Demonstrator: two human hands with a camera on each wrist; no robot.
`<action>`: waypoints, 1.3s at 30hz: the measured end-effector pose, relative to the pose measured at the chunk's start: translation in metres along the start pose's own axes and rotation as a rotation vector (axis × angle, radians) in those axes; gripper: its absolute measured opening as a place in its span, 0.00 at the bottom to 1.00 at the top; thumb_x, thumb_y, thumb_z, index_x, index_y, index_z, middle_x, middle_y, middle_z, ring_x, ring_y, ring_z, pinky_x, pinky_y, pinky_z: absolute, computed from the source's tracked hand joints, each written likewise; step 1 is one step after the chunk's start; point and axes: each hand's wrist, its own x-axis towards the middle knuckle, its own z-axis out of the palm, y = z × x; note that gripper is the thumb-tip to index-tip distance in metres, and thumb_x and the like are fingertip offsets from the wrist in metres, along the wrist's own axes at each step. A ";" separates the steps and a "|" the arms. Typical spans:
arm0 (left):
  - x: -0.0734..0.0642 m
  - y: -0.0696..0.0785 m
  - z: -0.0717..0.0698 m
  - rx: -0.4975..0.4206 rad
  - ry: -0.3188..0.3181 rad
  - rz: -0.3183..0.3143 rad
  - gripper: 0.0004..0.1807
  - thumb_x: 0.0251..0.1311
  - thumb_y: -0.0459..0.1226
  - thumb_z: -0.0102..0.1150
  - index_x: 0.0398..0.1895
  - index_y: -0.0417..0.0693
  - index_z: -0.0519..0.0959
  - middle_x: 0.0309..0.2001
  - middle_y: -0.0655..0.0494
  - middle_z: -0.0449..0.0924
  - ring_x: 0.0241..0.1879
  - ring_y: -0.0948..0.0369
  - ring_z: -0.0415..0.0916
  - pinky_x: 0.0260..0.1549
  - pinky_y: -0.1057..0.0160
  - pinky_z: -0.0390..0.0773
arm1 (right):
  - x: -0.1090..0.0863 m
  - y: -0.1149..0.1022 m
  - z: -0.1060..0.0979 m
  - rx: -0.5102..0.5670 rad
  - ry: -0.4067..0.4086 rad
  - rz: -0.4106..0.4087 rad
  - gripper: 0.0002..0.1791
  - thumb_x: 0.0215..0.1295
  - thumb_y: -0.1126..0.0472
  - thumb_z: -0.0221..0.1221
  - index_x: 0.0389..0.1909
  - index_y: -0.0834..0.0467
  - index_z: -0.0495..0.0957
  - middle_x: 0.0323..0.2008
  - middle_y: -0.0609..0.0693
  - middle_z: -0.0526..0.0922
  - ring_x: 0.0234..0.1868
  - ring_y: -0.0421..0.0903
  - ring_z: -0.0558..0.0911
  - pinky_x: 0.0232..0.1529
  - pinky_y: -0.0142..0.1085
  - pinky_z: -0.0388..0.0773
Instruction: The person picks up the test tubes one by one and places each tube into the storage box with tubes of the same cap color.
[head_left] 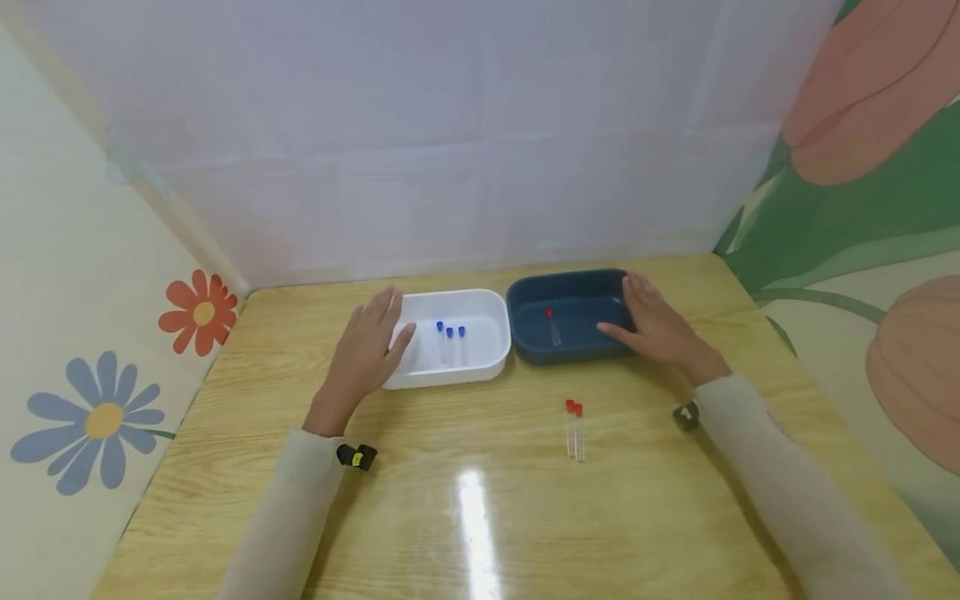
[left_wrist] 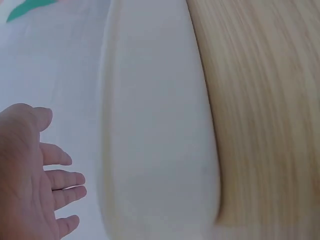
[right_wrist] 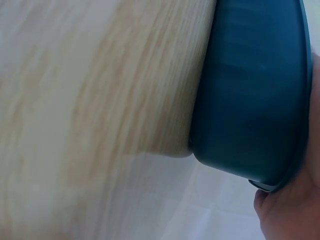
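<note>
My left hand [head_left: 363, 346] is at the left end of the white tray [head_left: 491, 367], fingers straight and thumb over its rim. In the left wrist view, the palm and spread fingers show beyond the tray's wall. Inside that tray lie several clear tubes with blue caps [head_left: 450, 332]. At the right end of the dark blue tray [head_left: 573, 357], my right hand [head_left: 663, 333] rests along the rim with fingers extended and thumb reaching over the inside. One red-capped tube [head_left: 549, 313] lies in the dark blue tray. Two more red-capped tubes [head_left: 578, 409] lie side by side on the table.
Both trays stand end to end near the back of the wood-grain table [head_left: 420, 517]. Behind it hangs a white cloth [head_left: 480, 167]. Painted walls stand at left and right. Small black devices [head_left: 357, 456] sit at both wrists.
</note>
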 end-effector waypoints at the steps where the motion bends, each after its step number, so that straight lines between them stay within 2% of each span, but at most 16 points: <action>1: 0.000 0.004 -0.002 0.010 0.028 0.027 0.36 0.80 0.50 0.40 0.78 0.32 0.54 0.77 0.35 0.54 0.76 0.40 0.52 0.73 0.38 0.50 | 0.000 0.000 0.000 0.002 -0.001 -0.001 0.57 0.73 0.29 0.45 0.79 0.66 0.30 0.80 0.64 0.31 0.81 0.58 0.32 0.78 0.55 0.37; 6: 0.001 0.029 -0.010 0.057 0.126 0.161 0.34 0.75 0.47 0.50 0.75 0.33 0.62 0.71 0.34 0.66 0.68 0.39 0.66 0.68 0.40 0.64 | 0.000 0.000 0.000 0.005 -0.008 0.007 0.57 0.73 0.29 0.44 0.79 0.65 0.29 0.80 0.63 0.29 0.80 0.57 0.31 0.78 0.55 0.36; 10: -0.005 0.052 -0.010 0.064 0.148 0.231 0.33 0.74 0.49 0.51 0.74 0.38 0.67 0.66 0.37 0.73 0.63 0.41 0.72 0.60 0.40 0.72 | -0.001 -0.001 -0.001 0.004 -0.017 0.010 0.57 0.73 0.28 0.44 0.79 0.65 0.28 0.80 0.63 0.28 0.80 0.57 0.30 0.78 0.55 0.36; 14: -0.011 0.073 -0.004 0.052 0.154 0.297 0.32 0.74 0.52 0.50 0.73 0.43 0.69 0.61 0.42 0.77 0.58 0.45 0.76 0.52 0.44 0.77 | -0.001 -0.002 -0.002 -0.007 -0.014 0.007 0.58 0.73 0.28 0.44 0.79 0.66 0.29 0.80 0.64 0.29 0.80 0.57 0.31 0.78 0.55 0.36; 19: -0.018 0.095 0.004 0.063 0.111 0.359 0.32 0.71 0.53 0.54 0.73 0.48 0.70 0.58 0.46 0.79 0.54 0.48 0.79 0.48 0.47 0.80 | 0.000 -0.001 -0.002 -0.007 -0.017 -0.001 0.58 0.73 0.29 0.44 0.79 0.67 0.29 0.80 0.64 0.29 0.80 0.57 0.31 0.78 0.54 0.36; 28: -0.027 0.127 0.023 0.039 -0.006 0.412 0.34 0.67 0.56 0.60 0.70 0.49 0.73 0.56 0.51 0.79 0.49 0.54 0.79 0.42 0.54 0.82 | -0.002 0.001 0.001 -0.001 -0.020 -0.004 0.58 0.73 0.28 0.44 0.79 0.66 0.29 0.80 0.63 0.28 0.80 0.57 0.31 0.78 0.54 0.37; 33: -0.027 0.140 0.033 0.021 -0.060 0.408 0.38 0.65 0.61 0.59 0.70 0.47 0.73 0.57 0.51 0.79 0.50 0.55 0.79 0.44 0.55 0.82 | -0.002 0.002 0.001 -0.004 -0.021 -0.002 0.58 0.72 0.27 0.43 0.79 0.66 0.28 0.80 0.62 0.27 0.80 0.57 0.30 0.78 0.54 0.36; 39: -0.026 0.153 0.043 0.029 -0.102 0.402 0.41 0.63 0.66 0.57 0.70 0.49 0.74 0.54 0.53 0.79 0.43 0.58 0.80 0.33 0.61 0.81 | -0.001 0.003 0.000 -0.006 -0.027 -0.001 0.58 0.72 0.27 0.44 0.79 0.64 0.27 0.80 0.60 0.26 0.80 0.54 0.29 0.78 0.52 0.35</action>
